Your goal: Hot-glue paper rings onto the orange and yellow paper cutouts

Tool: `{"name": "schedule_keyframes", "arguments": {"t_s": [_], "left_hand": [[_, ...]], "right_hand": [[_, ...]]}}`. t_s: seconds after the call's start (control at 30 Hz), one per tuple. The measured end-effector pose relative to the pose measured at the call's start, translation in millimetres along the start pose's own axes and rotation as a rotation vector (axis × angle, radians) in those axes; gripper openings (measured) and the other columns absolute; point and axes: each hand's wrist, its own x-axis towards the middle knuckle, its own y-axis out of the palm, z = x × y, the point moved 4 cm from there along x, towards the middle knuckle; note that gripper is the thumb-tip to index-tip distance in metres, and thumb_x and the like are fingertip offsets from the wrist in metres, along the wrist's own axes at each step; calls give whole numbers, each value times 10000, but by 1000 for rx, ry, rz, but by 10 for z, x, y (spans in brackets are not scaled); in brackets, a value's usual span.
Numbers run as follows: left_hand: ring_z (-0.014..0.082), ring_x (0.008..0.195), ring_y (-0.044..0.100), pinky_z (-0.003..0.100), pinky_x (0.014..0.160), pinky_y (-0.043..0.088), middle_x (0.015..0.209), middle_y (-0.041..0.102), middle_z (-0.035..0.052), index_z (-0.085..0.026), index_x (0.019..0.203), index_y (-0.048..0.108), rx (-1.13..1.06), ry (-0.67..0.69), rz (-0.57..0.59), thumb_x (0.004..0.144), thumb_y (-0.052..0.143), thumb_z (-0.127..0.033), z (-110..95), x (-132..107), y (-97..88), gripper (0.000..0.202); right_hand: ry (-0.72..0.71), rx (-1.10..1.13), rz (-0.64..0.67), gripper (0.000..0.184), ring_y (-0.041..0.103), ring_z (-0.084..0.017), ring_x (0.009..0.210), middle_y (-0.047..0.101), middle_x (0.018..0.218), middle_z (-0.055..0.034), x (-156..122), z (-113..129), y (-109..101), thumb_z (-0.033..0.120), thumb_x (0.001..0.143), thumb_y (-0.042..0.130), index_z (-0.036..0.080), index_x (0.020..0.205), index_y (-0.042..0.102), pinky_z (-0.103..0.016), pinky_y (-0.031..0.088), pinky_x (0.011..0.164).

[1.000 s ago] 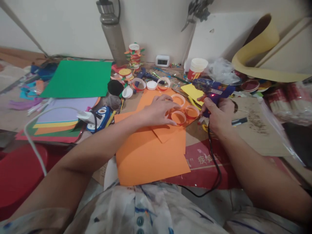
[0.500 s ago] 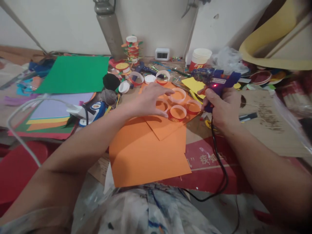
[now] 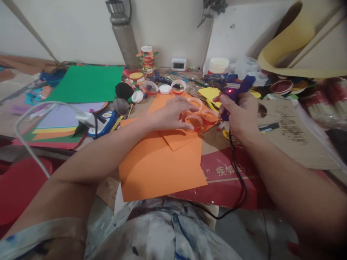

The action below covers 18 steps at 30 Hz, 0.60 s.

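Observation:
My left hand [image 3: 173,113] reaches over a cluster of short paper-cup rings, its thumb and fingers spread apart. Its fingertips are at the left side of the front ring [image 3: 194,123]; whether they touch it I cannot tell. Another ring [image 3: 210,117] sits to the right, and one more [image 3: 195,104] stands behind. At least one ring is partly hidden by the hand. Beneath them lie orange paper sheets [image 3: 162,166]. My right hand [image 3: 242,113] is wrapped round a blue hot glue gun [image 3: 234,88] with a lit red light, its nozzle pointing left. A black cord hangs from its handle.
Green sheet [image 3: 86,85] and stacked coloured paper lie left, beside a blue-and-white device [image 3: 105,122] with a white cable. Behind are a decorated cup tower [image 3: 148,59], a small clock [image 3: 179,64], a paper cup [image 3: 218,66] and a grey bottle [image 3: 123,39]. Cardboard [image 3: 295,133] lies right.
My left hand has shifted right across the rings, its fingertips now at the front ring. My right hand still holds the glue gun. The whole view has shifted slightly.

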Motion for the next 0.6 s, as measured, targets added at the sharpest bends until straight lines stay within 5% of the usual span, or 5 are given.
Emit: {"name": "schedule_keyframes", "arguments": {"t_s": [0.33,0.6], "left_hand": [[372,1399,588,529,1183,433,1333,749,130,-265,1282,787,-22,-71,2,882,843,-498,18,-31,75,467],[372,1439,578,540,1250,390,1446,743,131,-261,1406,747,-34,-49,-66,802,961,-493,55,-96,33,682]], "right_hand": [[-18,11,10,238,506,-128,533,767,868,-24,-33,329,30,449,825,804,281,916,663,-335,454,489],[50,-41,-30,272,565,-128,575,775,857,-28,-20,342,-129,425,778,864,250,918,711,-291,470,471]]}}
